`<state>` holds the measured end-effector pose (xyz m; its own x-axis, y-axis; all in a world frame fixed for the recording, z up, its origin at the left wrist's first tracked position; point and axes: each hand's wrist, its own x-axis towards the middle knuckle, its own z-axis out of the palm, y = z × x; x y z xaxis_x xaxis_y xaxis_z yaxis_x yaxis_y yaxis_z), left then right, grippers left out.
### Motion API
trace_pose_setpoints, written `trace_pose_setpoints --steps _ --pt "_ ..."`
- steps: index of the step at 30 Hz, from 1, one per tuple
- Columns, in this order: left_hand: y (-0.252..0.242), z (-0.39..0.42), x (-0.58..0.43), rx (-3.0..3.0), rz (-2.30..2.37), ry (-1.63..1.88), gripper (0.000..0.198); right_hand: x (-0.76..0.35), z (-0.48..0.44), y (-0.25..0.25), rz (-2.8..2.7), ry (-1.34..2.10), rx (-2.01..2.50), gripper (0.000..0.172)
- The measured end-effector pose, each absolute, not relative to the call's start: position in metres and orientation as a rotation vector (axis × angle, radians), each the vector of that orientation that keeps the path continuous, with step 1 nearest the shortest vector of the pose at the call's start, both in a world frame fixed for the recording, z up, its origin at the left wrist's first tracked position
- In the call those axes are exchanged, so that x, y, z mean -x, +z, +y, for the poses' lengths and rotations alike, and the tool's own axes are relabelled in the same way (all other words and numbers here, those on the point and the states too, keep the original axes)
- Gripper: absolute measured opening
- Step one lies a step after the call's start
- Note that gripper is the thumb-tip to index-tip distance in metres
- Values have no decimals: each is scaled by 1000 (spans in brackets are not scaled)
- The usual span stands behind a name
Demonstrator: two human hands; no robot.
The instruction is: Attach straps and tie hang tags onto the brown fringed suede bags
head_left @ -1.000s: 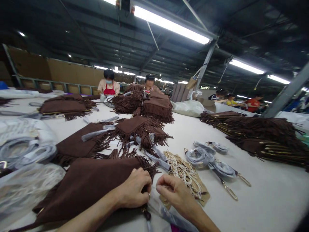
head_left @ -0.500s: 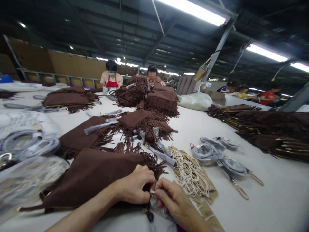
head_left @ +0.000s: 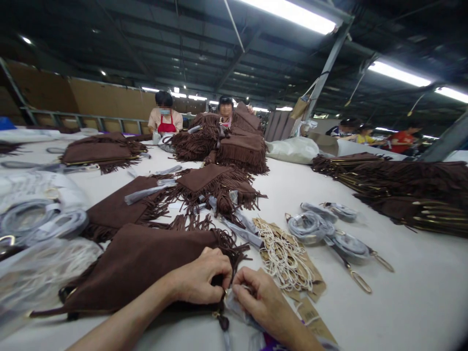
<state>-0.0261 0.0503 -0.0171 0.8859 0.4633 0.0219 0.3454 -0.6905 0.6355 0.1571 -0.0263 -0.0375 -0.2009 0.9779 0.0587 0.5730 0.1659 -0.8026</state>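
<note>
Hands [head_left: 202,279] hide what's pinched (poss. plastic [head_left: 238,308]); brown pile [head_left: 413,183] cut off, R edge.

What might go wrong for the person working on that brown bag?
The tangled white strings lie just beyond the right hand and might snag on it. The brown bag has loose fringe close to the left hand, which could get caught. Crumpled clear plastic by the right hand may hide small parts.

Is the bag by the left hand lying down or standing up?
Lying down: the brown bag has its broad side facing up on the table, left hand at one corner.
</note>
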Motion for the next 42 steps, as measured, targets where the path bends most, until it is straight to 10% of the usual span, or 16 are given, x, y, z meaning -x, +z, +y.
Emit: trace_pose_setpoints --steps 35,42 --pt "-23 42 30 -2483 580 370 16 -154 -24 -38 -1889 905 1432 16" --pt "-25 49 31 -2181 592 585 8 -163 -17 -40 -1619 1393 1331 28"
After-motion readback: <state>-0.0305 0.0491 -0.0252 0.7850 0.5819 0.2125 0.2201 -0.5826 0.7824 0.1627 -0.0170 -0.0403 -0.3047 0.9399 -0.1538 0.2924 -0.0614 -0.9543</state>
